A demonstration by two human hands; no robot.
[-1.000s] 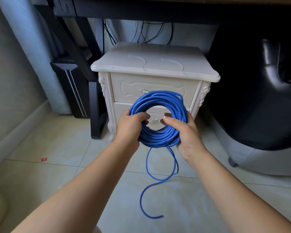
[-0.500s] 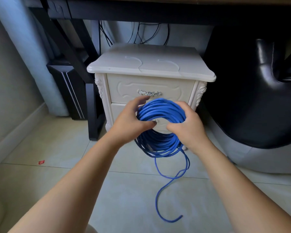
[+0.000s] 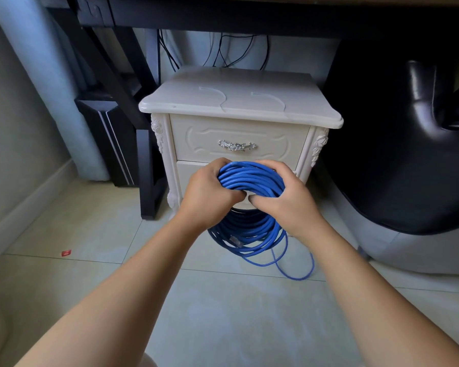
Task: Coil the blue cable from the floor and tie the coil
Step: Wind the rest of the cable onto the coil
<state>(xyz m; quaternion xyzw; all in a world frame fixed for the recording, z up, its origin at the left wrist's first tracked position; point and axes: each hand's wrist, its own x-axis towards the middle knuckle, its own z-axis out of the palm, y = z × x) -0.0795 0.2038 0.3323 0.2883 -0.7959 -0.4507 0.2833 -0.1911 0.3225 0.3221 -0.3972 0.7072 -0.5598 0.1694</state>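
Gripping the cable (image 3: pixel 251 178) coil from both sides, the left hand (image 3: pixel 210 194) and right hand (image 3: pixel 285 205) curl their fingers round its upper arc, thumbs nearly meeting at the coil's middle. The coil stands upright just in front of the nightstand (image 3: pixel 239 107), level with its lower drawer. Lower turns sag loosely, a clear plug (image 3: pixel 235 241) among them, and one slack loop reaches the floor (image 3: pixel 223 313) at the right.

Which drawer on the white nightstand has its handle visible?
The upper drawer: its silver handle shows in full. The lower drawer is mostly covered by the left hand, right hand and blue cable coil.
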